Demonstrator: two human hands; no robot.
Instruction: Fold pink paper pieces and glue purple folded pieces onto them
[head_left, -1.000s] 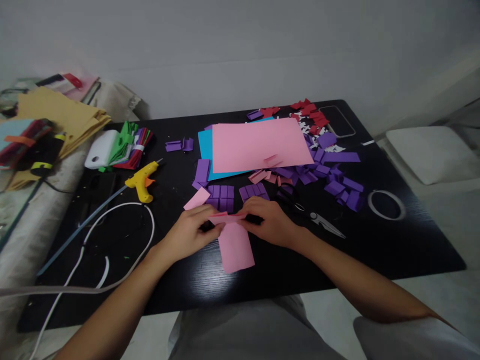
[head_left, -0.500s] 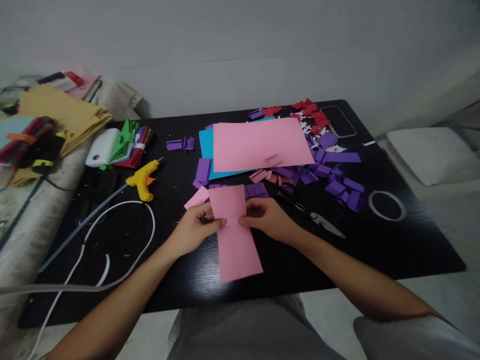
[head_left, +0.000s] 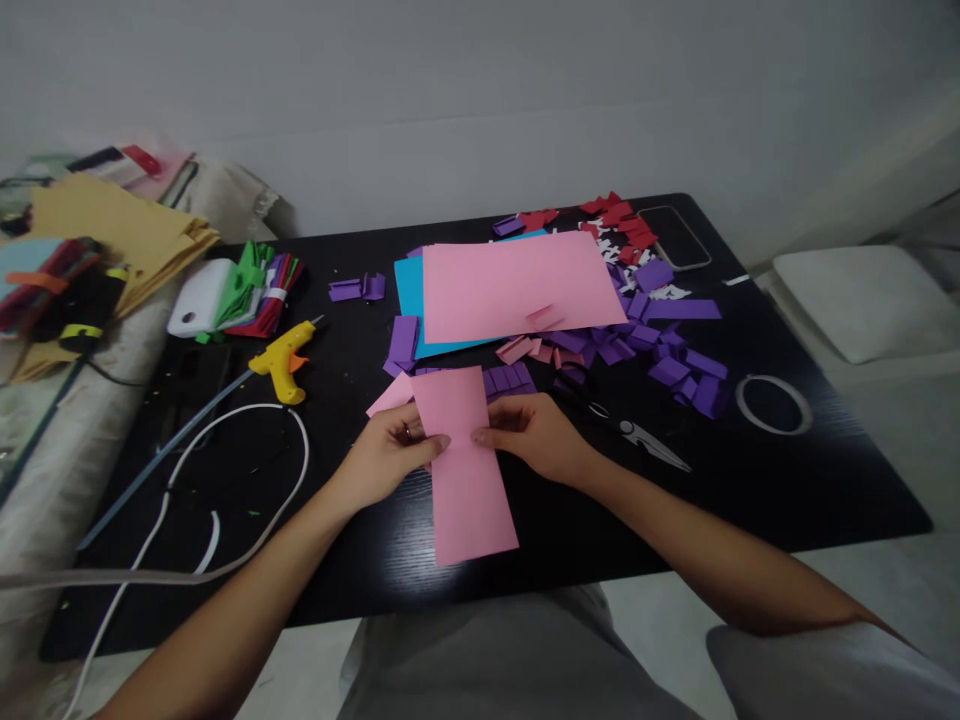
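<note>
A long pink paper strip [head_left: 466, 490] is held lengthwise above the table's near side, its lower end toward me. My left hand [head_left: 390, 452] pinches its left edge, thumb on top and fingers beneath. On the opposite edge my right hand [head_left: 529, 435] grips the same strip, thumb in front, the other fingers partly hidden behind. Just beyond my left hand lies a smaller pink paper piece [head_left: 388, 396]. A row of purple folded paper pieces [head_left: 510, 379] shows behind the strip. Scissors [head_left: 637, 432] with dark handles rest to the right of my right hand.
Large pink sheets [head_left: 517, 285] lie over a blue sheet [head_left: 409, 290]. Purple paper pieces [head_left: 679, 365] and red scraps [head_left: 634, 228] are heaped at the right, near a tape ring [head_left: 774, 408]. At the left lie a yellow glue gun [head_left: 283, 362] and a looped white cable [head_left: 306, 440].
The pink strip has shifted very slightly left in the picture, with both hands keeping their hold on its edges. The view has moved a little; nothing else visibly differs.
</note>
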